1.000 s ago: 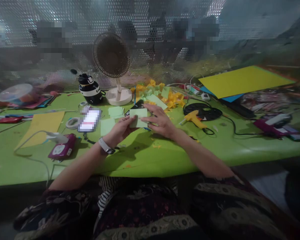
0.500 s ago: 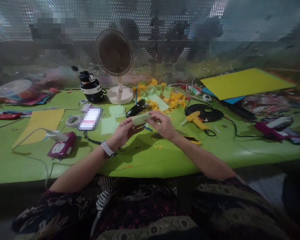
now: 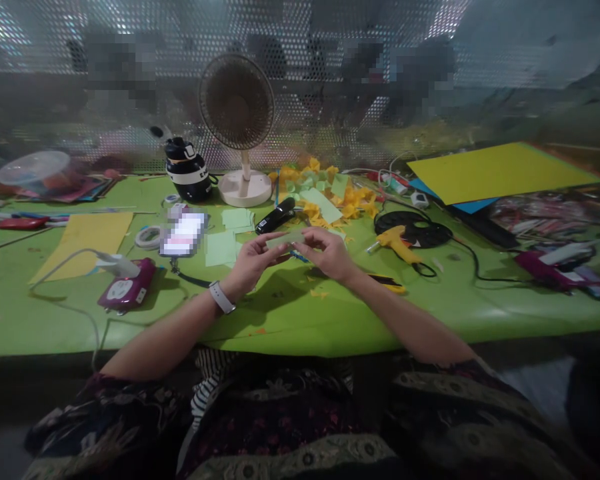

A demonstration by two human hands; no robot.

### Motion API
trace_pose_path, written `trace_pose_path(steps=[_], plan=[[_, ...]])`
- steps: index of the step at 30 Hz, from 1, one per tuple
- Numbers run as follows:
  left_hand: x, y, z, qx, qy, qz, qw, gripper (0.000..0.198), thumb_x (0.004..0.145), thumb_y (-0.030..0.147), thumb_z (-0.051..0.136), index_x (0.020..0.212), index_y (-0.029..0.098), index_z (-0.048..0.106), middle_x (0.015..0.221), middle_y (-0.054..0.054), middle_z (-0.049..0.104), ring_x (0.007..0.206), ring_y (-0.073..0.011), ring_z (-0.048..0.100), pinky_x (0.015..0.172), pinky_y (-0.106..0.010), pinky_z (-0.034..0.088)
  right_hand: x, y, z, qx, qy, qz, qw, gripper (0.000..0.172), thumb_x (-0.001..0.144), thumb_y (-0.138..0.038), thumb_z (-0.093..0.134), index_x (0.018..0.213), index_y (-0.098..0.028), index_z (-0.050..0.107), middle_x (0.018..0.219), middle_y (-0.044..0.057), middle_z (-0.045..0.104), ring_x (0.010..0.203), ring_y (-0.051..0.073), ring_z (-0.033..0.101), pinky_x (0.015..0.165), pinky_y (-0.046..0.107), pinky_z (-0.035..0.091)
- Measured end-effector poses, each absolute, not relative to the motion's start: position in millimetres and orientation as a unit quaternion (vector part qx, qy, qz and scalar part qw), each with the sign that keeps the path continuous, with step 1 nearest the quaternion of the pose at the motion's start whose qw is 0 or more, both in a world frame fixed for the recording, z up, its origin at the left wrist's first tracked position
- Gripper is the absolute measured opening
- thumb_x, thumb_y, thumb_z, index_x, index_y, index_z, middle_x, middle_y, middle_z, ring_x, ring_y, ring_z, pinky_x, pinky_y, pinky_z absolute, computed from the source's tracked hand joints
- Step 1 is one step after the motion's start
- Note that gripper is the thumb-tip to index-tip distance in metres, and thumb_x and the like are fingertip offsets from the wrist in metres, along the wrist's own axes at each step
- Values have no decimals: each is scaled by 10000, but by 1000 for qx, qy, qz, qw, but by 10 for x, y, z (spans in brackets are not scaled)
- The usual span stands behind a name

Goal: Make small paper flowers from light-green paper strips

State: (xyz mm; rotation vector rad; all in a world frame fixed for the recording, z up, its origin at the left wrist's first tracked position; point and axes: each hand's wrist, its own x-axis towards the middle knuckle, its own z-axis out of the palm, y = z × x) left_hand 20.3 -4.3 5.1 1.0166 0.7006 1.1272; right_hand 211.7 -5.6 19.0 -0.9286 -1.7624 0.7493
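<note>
A small folded piece of pale green paper (image 3: 286, 240) is pinched between my two hands above the middle of the green table. My left hand (image 3: 258, 259), with a light watch band at the wrist, grips the paper's left end. My right hand (image 3: 329, 251) closes on its right end with thumb and fingers. Just behind the hands lies a black stapler (image 3: 276, 215). Green paper squares (image 3: 221, 249) are left of my left hand. Beyond the stapler is a pile of orange paper pieces (image 3: 351, 203) with green pieces among them.
A fan (image 3: 245, 189) and a dark bottle (image 3: 189, 180) stand at the back. A lit phone (image 3: 183, 235), tape roll (image 3: 149, 237) and power adapter (image 3: 127, 285) lie left. On the right are a yellow glue gun (image 3: 398, 246), yellow-handled tool (image 3: 390, 283) and yellow sheets (image 3: 505, 172).
The view has shifted slightly, so the table items appear a little further right. My hands have drawn closer together on the green paper, and less of it shows.
</note>
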Motion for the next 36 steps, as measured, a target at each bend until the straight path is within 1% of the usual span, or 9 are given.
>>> trace_pose_path(steps=[4, 10, 15, 19, 24, 28, 32, 34, 36], plan=[[216, -49, 60, 437, 311, 508, 674, 440, 599, 362, 938, 960, 179, 766, 903, -38, 796, 814, -161, 741, 916, -388, 594, 2103, -56, 175, -388, -712, 332, 481, 313, 817, -496, 719, 857, -187, 690, 820, 40, 714, 706, 166, 638, 695, 317, 549], [217, -62, 61, 449, 312, 507, 666, 429, 620, 363, 927, 978, 188, 771, 906, -44, 799, 823, -170, 747, 909, -391, 599, 2092, -72, 194, -406, -708, 328, 476, 313, 785, -492, 733, 762, -189, 658, 729, 19, 663, 644, 152, 586, 630, 297, 510], [214, -64, 56, 459, 305, 502, 666, 432, 647, 357, 914, 1020, 195, 770, 972, -55, 799, 853, -174, 750, 919, -389, 597, 2092, -77, 209, -408, -706, 335, 473, 318, 778, -504, 731, 764, -196, 654, 739, 23, 669, 653, 158, 591, 631, 301, 512], [215, -62, 46, 464, 303, 502, 664, 430, 661, 365, 906, 1031, 196, 768, 959, -52, 799, 842, -171, 751, 928, -393, 594, 2096, -76, 219, -413, -705, 336, 468, 334, 774, -521, 734, 753, -199, 648, 727, 19, 663, 641, 154, 580, 617, 298, 506], [220, -60, 27, 455, 297, 510, 667, 403, 649, 358, 915, 983, 186, 769, 923, -47, 800, 824, -157, 746, 907, -379, 604, 2097, -78, 220, -405, -707, 338, 471, 348, 765, -522, 756, 739, -194, 642, 716, 12, 653, 627, 144, 566, 610, 291, 495], [226, -59, 20, 451, 304, 513, 664, 414, 629, 373, 923, 957, 175, 764, 907, -45, 799, 813, -164, 746, 911, -391, 604, 2088, -82, 214, -407, -705, 349, 464, 354, 773, -530, 746, 741, -198, 626, 717, 10, 643, 626, 145, 566, 620, 300, 506], [230, -56, 27, 447, 313, 515, 661, 439, 610, 388, 929, 954, 172, 763, 901, -41, 795, 814, -168, 745, 906, -394, 608, 2098, -57, 198, -414, -675, 370, 485, 403, 741, -560, 772, 802, -211, 579, 748, -1, 633, 652, 142, 585, 621, 291, 515], [230, -58, 28, 448, 316, 513, 660, 445, 610, 388, 929, 963, 174, 764, 921, -44, 794, 824, -170, 744, 899, -392, 612, 2118, -42, 199, -421, -654, 377, 503, 438, 742, -582, 769, 851, -219, 549, 753, -10, 618, 644, 137, 581, 591, 279, 502], [231, -65, 24, 452, 319, 510, 659, 449, 616, 388, 925, 978, 177, 766, 927, -45, 793, 829, -171, 743, 896, -390, 614, 2140, -37, 211, -431, -648, 381, 499, 447, 767, -605, 741, 859, -223, 528, 734, -20, 595, 615, 130, 563, 552, 269, 474]])
